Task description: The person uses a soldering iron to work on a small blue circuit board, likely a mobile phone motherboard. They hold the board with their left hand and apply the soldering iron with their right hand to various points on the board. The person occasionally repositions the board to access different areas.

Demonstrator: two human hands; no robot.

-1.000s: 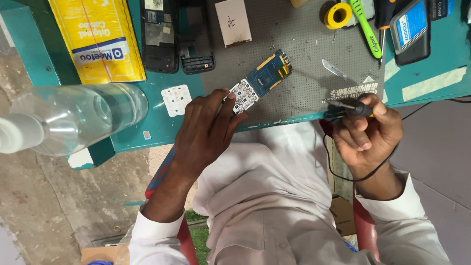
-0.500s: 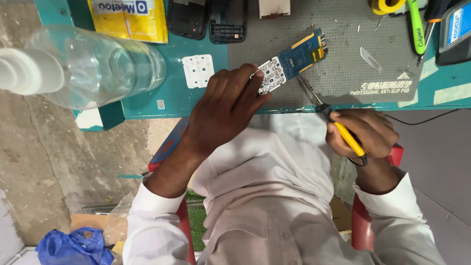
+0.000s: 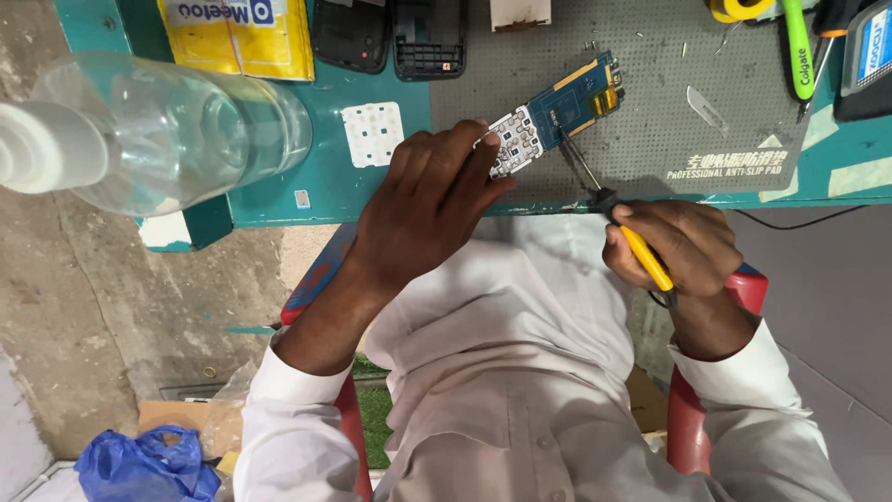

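At the near edge of the grey anti-slip mat (image 3: 650,102), a blue phone circuit board (image 3: 557,112) lies tilted, its white keypad end pointing left and near. The left hand (image 3: 432,200) is closed over that keypad end, fingers curled down to pin it flat. The right hand (image 3: 674,246) is wrapped shut around a yellow-handled screwdriver (image 3: 618,218), whose thin shaft runs up and left so that the tip meets the board near its middle. The board already lies bare, out of its casing, and two black phone shells (image 3: 390,33) sit at the far edge; whether any screw is out I cannot tell.

Left of the hands lies a loose white keypad sheet (image 3: 372,133), and further left a clear plastic bottle (image 3: 177,125) looms close to the camera, hiding part of the teal table (image 3: 307,200). A yellow packet (image 3: 237,33) lies far left. On the right rest a small metal blade (image 3: 706,110) and a green tube (image 3: 797,46), well apart from the work. Nothing lies between tool and board.
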